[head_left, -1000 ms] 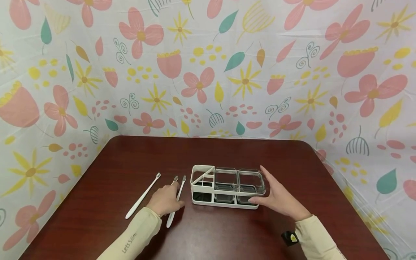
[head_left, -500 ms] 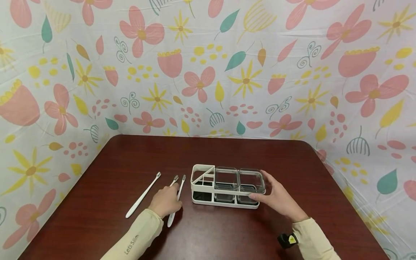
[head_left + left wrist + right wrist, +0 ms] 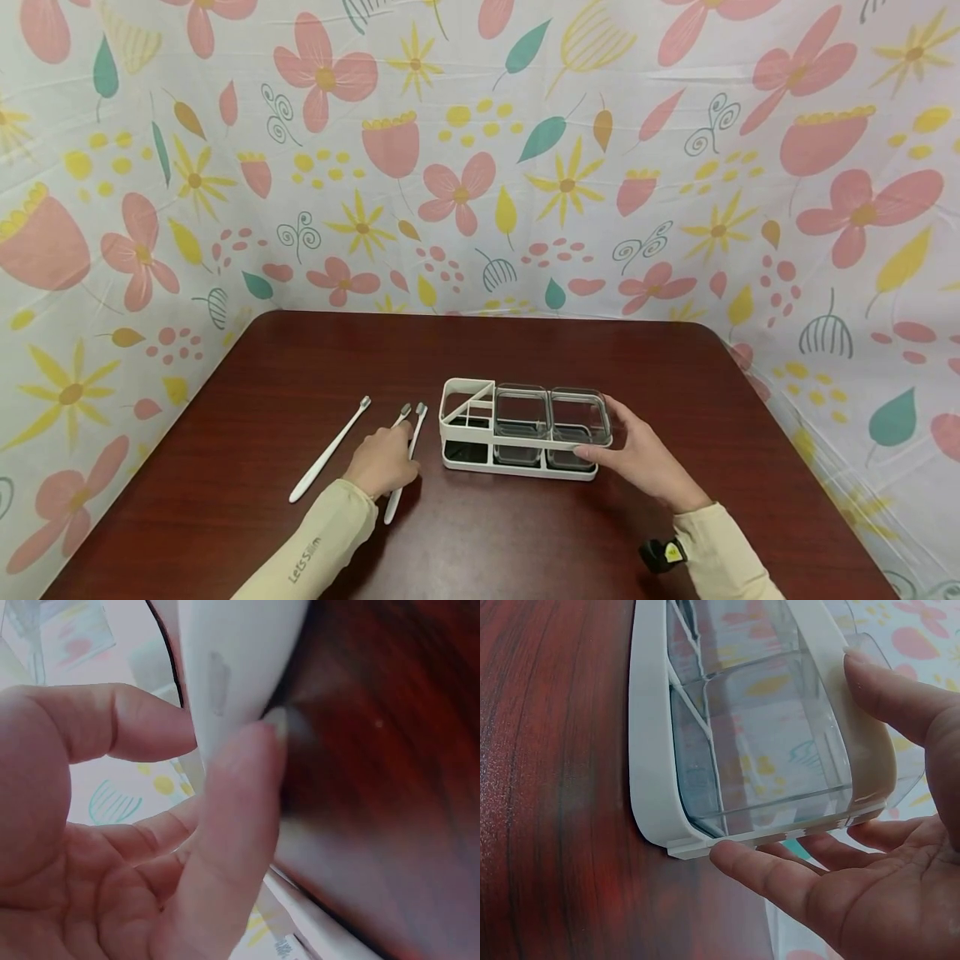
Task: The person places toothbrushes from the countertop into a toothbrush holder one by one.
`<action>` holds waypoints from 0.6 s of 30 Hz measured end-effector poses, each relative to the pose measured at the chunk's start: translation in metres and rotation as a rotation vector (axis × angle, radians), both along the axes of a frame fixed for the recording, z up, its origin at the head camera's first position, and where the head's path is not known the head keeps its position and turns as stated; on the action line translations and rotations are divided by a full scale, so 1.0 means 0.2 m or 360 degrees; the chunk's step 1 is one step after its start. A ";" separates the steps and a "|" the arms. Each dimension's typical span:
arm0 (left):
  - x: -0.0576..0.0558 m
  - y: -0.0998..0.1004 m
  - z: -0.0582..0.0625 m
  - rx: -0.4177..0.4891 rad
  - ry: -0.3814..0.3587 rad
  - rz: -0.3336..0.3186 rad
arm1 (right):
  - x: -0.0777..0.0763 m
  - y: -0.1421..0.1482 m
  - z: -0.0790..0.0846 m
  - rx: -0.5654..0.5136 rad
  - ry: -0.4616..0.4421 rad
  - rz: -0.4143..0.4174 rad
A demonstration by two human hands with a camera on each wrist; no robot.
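On the table, my left hand (image 3: pixel 381 460) pinches the handle of the rightmost white toothbrush (image 3: pixel 395 503) between thumb and index finger; the left wrist view shows this handle close up. Just left of it a second toothbrush (image 3: pixel 403 414) shows only its head end, the remainder hidden beneath the hand. My right hand (image 3: pixel 643 457) grips the right end of a white toothbrush holder (image 3: pixel 649 750), thumb on the front upper rail and fingers around the end. Two clear cups (image 3: pixel 521 414) stand upright in the holder, beside a divided section at its left.
A third toothbrush (image 3: pixel 322 465) lies slanted left of the left hand. The dark red-brown table (image 3: pixel 480 550) has rounded far corners. Behind it and along its sides hangs a flower-patterned cloth (image 3: pixel 465 108).
The right hand has closed in on the holder's end. The left thumb has drawn in slightly, and the rightmost toothbrush has shifted a little leftward.
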State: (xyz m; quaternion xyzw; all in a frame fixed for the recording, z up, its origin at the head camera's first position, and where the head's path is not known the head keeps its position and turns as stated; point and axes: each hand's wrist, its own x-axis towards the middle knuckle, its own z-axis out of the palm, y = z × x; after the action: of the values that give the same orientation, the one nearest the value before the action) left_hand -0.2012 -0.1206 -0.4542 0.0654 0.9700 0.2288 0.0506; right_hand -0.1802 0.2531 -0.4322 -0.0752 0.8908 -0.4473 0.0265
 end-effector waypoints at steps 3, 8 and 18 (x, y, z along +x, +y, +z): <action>0.00 0.00 0.00 0.0033 -0.0013 -0.0008 | 0.00 0.00 0.00 -0.0017 -0.0011 -0.0001; -0.01 -0.02 0.00 0.0156 -0.0095 0.0003 | 0.00 -0.01 0.00 -0.0024 -0.0023 -0.0004; -0.04 -0.07 0.01 0.0764 -0.0323 0.0055 | 0.00 -0.01 0.00 -0.0038 0.0004 -0.0016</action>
State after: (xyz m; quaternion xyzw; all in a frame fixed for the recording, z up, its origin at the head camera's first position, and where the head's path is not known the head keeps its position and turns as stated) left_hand -0.2092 -0.1350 -0.4530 0.0356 0.8788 0.4586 0.1268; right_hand -0.1804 0.2515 -0.4331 -0.0716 0.8858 -0.4580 0.0221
